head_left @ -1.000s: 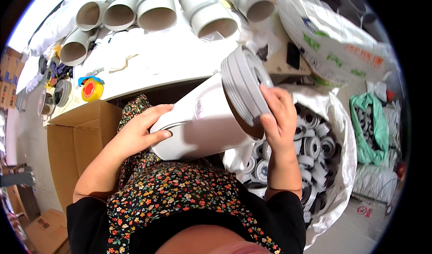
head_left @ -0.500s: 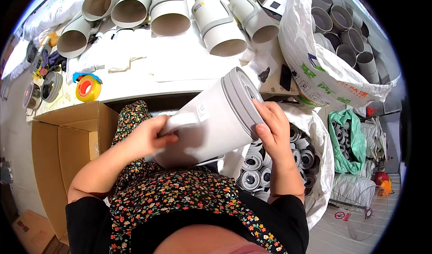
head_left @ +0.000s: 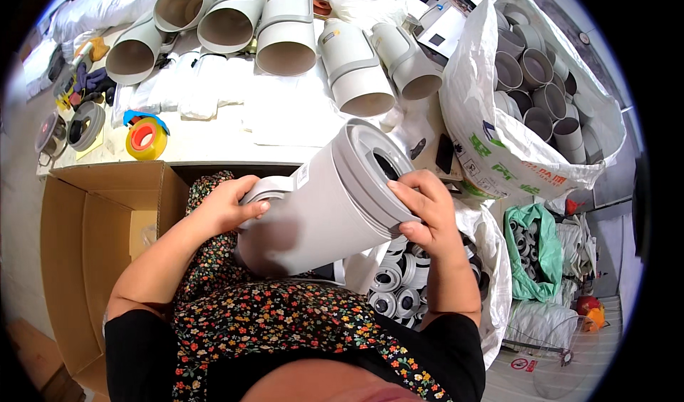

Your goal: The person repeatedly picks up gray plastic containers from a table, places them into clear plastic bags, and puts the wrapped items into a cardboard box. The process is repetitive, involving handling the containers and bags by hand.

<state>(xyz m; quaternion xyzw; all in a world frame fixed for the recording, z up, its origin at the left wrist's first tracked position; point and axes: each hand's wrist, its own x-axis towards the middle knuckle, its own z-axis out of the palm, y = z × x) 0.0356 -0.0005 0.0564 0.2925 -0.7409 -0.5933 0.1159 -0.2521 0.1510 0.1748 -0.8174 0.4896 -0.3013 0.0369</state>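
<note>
A large light-grey mug (head_left: pixel 313 220) lies tilted across my lap, its lidded end up and to the right. My left hand (head_left: pixel 239 204) is wrapped round its handle (head_left: pixel 273 186). A darker grey lid (head_left: pixel 360 177) sits on the mug's top, with a dark opening in its middle. My right hand (head_left: pixel 426 208) grips the lid's right edge, thumb and fingers on the rim. A small white label (head_left: pixel 303 175) shows on the body near the handle.
Several open-mouthed grey mugs (head_left: pixel 286 45) lie on the white table (head_left: pixel 285 127). A cardboard box (head_left: pixel 68 259) stands open at left. Yellow tape (head_left: pixel 147 140) sits near the table's edge. At right are a white sack (head_left: pixel 463 95) of grey cups, a bag of lids (head_left: pixel 407 270) and a green bag (head_left: pixel 531 281).
The mug has turned so its lid faces me more, showing the dark opening. Both hands keep their hold. The whole view has shifted slightly.
</note>
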